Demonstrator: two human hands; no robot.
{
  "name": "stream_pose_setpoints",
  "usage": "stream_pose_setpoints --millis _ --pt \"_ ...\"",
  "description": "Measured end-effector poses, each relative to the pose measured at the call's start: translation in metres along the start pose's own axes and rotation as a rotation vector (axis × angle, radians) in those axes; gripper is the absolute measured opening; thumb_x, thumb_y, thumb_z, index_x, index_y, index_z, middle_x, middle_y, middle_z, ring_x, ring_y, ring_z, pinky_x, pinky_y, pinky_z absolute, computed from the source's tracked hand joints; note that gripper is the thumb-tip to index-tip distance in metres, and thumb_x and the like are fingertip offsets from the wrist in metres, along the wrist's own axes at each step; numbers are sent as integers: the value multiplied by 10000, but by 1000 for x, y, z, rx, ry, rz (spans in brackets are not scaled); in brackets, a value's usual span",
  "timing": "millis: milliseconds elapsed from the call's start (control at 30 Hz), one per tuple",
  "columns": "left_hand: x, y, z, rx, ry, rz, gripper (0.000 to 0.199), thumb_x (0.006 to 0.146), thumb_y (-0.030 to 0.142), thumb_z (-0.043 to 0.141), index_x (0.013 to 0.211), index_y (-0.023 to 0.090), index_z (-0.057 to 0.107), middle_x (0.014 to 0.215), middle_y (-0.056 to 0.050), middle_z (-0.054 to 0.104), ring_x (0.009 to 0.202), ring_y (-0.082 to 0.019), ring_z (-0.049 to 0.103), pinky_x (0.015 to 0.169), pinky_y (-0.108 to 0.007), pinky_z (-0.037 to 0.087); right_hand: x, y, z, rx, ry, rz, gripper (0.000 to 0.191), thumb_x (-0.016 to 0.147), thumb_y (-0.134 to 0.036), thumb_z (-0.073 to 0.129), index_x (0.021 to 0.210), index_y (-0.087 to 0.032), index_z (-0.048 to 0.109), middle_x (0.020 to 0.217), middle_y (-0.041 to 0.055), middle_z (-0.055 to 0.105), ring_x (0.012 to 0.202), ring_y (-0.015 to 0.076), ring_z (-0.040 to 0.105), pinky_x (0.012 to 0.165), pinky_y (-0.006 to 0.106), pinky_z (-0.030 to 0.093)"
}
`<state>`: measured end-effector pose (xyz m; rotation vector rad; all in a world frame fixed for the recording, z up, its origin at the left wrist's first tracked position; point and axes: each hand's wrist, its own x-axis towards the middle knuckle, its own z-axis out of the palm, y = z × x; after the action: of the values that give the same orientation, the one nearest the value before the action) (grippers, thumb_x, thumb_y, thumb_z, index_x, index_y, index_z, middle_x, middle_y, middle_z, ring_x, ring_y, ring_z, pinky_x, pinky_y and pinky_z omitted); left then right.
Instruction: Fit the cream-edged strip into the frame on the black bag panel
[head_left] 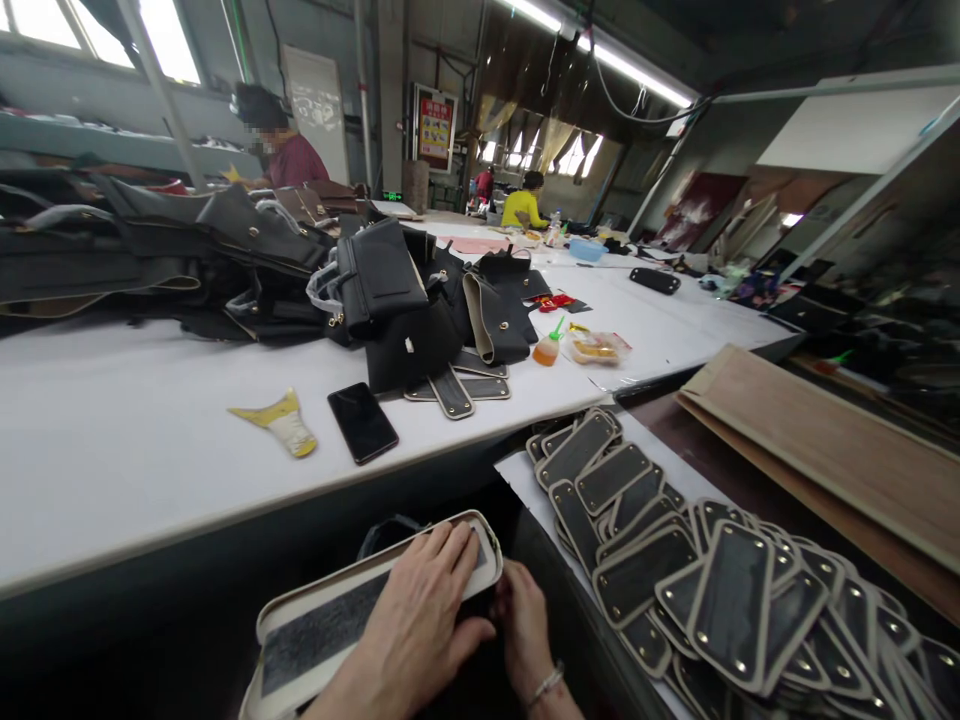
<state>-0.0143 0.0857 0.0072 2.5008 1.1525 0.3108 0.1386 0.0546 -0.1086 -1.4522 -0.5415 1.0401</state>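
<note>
In front of me is an oblong bag piece [330, 612] with a cream raised rim and a dark panel along its middle; it looks like the bottom of a bag. My left hand [420, 615] lies palm down on it, fingers stretched toward the far right end. At that end's corner, my right hand [523, 625], with a bracelet at the wrist, has its fingers curled against the rim. Its fingertips are partly hidden. To the right lies a heap of dark base panels [645, 560] with cream edges and small metal studs.
On the white table [150, 450] are a phone [363, 424], a yellow-and-white cut piece [285, 425], a glue bottle [549, 345] and black bags [382, 280]. A brown board [825, 450] lies at right. People [296, 160] sit farther back.
</note>
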Motion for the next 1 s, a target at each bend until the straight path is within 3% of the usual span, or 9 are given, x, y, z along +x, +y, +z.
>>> stream_pose_setpoints --millis 67,133,200,300,467,600,767,867,1000 --pt "1 0 -1 0 -7 7 681 806 585 616 1360 212 484 1413 -73 500 1256 -285 440 1091 -425 346 7 -31 -10 -88 -77 -62 418 820 -561 632 852 -146 676 530 -54 465 448 103 421 414 218 349" --pt "2 -1 -3 2 -16 18 694 799 575 631 1359 193 483 1402 -86 507 1248 -291 446 1086 -432 355 10 -66 -9 -256 -190 -190 355 812 -477 680 986 -169 707 684 -3 585 596 139 520 561 248 431" --pt "3 -2 -3 -1 -25 24 700 786 549 660 1355 180 487 1390 -87 513 1240 -290 449 1089 -432 358 10 -96 2 -656 -329 -425 315 900 -407 572 1095 -187 688 811 36 628 683 164 554 659 278 445" --pt "4 -3 -1 -12 -34 27 727 791 548 653 1379 165 460 1402 -90 497 1248 -290 438 1096 -438 353 13 -117 23 -953 -437 -582 292 955 -312 445 974 -201 714 828 47 630 744 174 577 708 282 430" --pt "4 -7 4 -6 -52 28 744 798 573 624 1379 140 456 1413 -118 475 1246 -313 426 1091 -467 354 23 -112 38 -1028 -488 -592 358 952 -272 419 658 -200 611 675 10 574 653 154 527 644 267 367" --pt "4 -8 4 -18 -70 34 730 803 580 611 1374 151 463 1413 -124 469 1250 -329 422 1092 -488 348 24 -106 39 -1056 -446 -585 341 939 -269 428 627 -196 544 654 10 544 638 159 487 647 287 325" --pt "6 -9 -3 -43 -79 33 715 805 553 626 1378 158 461 1413 -118 476 1244 -315 438 1096 -480 342 25 -100 39 -926 -425 -479 357 931 -302 452 626 -188 597 626 6 577 622 154 517 644 274 368" --pt "6 -10 -5 -39 -82 32 698 808 531 631 1378 165 458 1407 -119 488 1239 -306 452 1084 -475 356 20 -94 31 -759 -454 -374 337 933 -381 469 819 -180 715 763 33 685 734 177 621 688 266 454" --pt "4 -9 -5 -22 -84 37 718 823 528 610 1394 133 428 1443 -140 450 1291 -315 406 1106 -478 330 -2 -79 14 -578 -350 -279 455 953 -469 417 1156 -141 660 1021 102 695 894 221 652 734 292 511"
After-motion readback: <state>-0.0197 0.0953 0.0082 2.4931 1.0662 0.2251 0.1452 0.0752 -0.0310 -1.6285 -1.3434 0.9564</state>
